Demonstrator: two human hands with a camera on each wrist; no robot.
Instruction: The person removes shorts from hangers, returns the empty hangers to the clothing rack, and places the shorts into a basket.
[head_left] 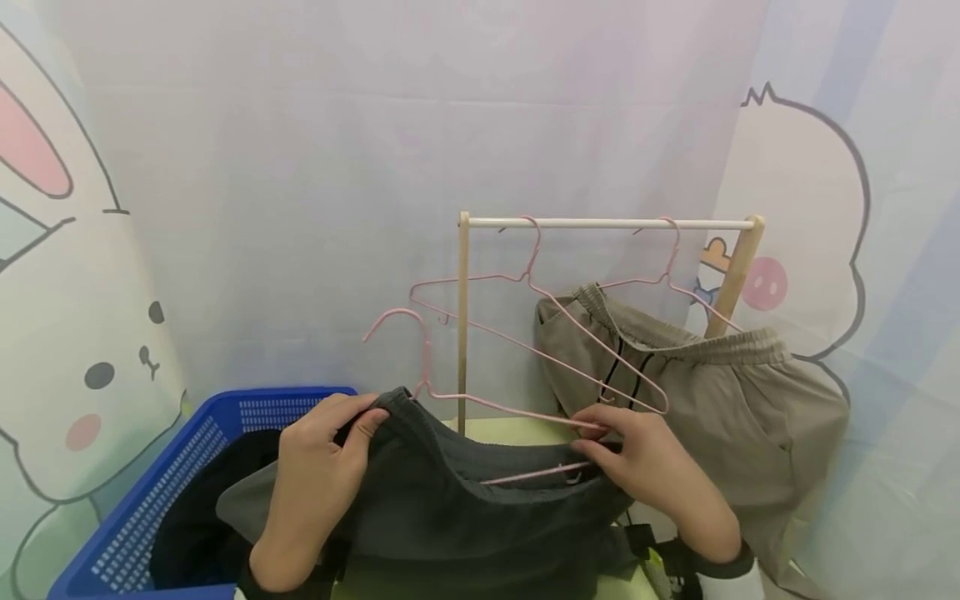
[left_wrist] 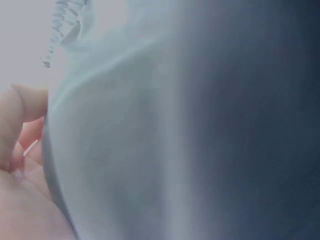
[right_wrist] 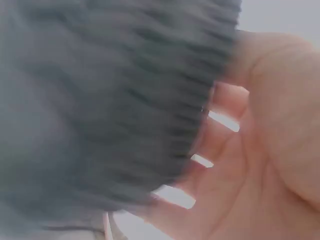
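Observation:
Dark grey elastic-waist pants point(head_left: 465, 533) are held up in front of me; how long the legs are cannot be seen. My left hand point(head_left: 322, 458) pinches the left end of their waistband between thumb and fingers. At the other end, my right hand point(head_left: 652, 462) pinches the waistband along with the end of a pink hanger point(head_left: 427, 358). The hanger's hook stands above the waistband and its lower bar shows inside the opening. In the left wrist view grey cloth point(left_wrist: 110, 135) hides most of the fingers. Ribbed waistband point(right_wrist: 165, 100) fills much of the right wrist view.
Behind the pants stands a small rack point(head_left: 607, 223) with a white rail and wooden posts. On it hang a bare pink hanger point(head_left: 487, 329) and khaki pants point(head_left: 750, 417) on another hanger. A blue basket point(head_left: 210, 417) with black cloth point(head_left: 210, 517) is at left.

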